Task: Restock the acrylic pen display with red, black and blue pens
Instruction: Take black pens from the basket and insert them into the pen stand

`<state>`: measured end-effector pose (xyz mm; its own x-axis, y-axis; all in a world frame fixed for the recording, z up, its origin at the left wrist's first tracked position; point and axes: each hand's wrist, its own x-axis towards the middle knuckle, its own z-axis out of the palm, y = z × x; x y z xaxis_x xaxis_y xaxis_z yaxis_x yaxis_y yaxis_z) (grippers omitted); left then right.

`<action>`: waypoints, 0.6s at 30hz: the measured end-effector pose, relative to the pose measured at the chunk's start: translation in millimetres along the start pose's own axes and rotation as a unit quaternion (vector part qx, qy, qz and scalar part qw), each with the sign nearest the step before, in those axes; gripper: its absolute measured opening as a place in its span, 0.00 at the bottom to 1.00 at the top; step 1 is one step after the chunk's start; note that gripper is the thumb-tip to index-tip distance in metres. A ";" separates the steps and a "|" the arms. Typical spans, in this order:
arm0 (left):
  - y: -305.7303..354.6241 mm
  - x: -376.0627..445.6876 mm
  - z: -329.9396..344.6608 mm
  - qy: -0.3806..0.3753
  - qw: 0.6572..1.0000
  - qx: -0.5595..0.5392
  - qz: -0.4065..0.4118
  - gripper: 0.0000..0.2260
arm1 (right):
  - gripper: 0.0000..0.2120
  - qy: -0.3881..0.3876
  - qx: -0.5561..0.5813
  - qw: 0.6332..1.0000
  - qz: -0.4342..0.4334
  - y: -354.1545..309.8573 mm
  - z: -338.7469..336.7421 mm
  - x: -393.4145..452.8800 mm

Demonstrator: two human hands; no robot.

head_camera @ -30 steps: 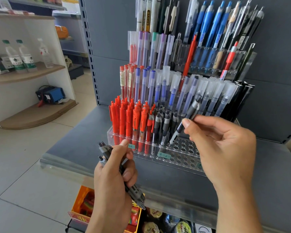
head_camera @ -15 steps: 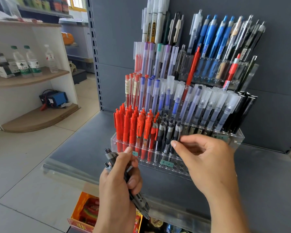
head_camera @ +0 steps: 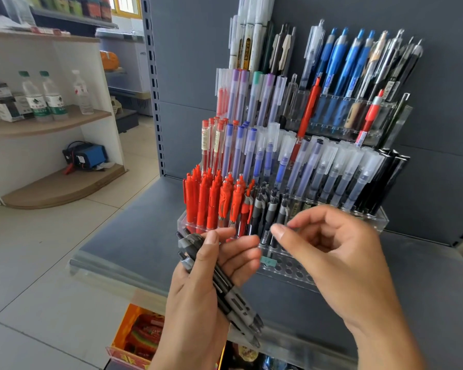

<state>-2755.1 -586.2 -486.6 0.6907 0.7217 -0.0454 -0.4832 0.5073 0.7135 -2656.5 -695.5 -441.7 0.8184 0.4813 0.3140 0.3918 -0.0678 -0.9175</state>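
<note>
At the grey shop shelf (head_camera: 134, 236), I stand before the tiered clear acrylic pen display (head_camera: 380, 217), its front tier packed with red click pens (head_camera: 206, 201) at the left, a few black-and-grey pens (head_camera: 267, 212) beside them, and open holes (head_camera: 292, 268) to the right. The next black pen, I judge, should go upright into the nearest open hole beside the seated black ones, tip down, without knocking its neighbours. My left hand (head_camera: 198, 289) grips a bundle of black-and-grey click pens (head_camera: 225, 284), thumb curled over the barrels, tips pointing down toward me. My right hand (head_camera: 329, 252) hovers just in front of the front tier, its fingers (head_camera: 278, 231) loosely curled and holding nothing, thumb and forefinger tips near each other and close to the bundle.
</note>
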 end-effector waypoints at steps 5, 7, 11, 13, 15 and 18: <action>2.2 -5.2 4.8 -0.038 0.999 0.016 -0.018 0.18 | 0.04 -0.161 0.029 0.987 0.001 -21.0 3.5 -8.3; 1.8 -7.2 5.4 -0.055 0.998 0.016 -0.028 0.16 | 0.05 -0.183 -0.027 0.983 0.011 -21.7 5.6 -8.4; 1.9 -8.4 8.3 -0.070 0.997 -0.012 -0.042 0.17 | 0.07 -0.221 -0.081 0.971 0.045 -20.5 11.5 -8.6; 1.2 -7.9 8.3 -0.071 0.997 -0.014 -0.042 0.17 | 0.08 -0.226 -0.093 0.968 0.051 -18.6 13.9 -8.1; 0.1 -6.5 7.3 -0.068 0.997 -0.013 -0.042 0.17 | 0.09 -0.224 -0.101 0.968 0.056 -17.3 15.2 -7.3; -1.1 -5.0 5.3 -0.070 0.997 -0.006 -0.038 0.16 | 0.09 -0.239 -0.102 0.963 0.070 -16.7 17.3 -6.9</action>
<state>-2755.1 -592.8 -483.4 0.7931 0.6091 -0.0001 -0.4325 0.5633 0.7040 -2675.9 -682.5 -432.8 0.6007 0.7994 -0.0030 0.4055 -0.3079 -0.8607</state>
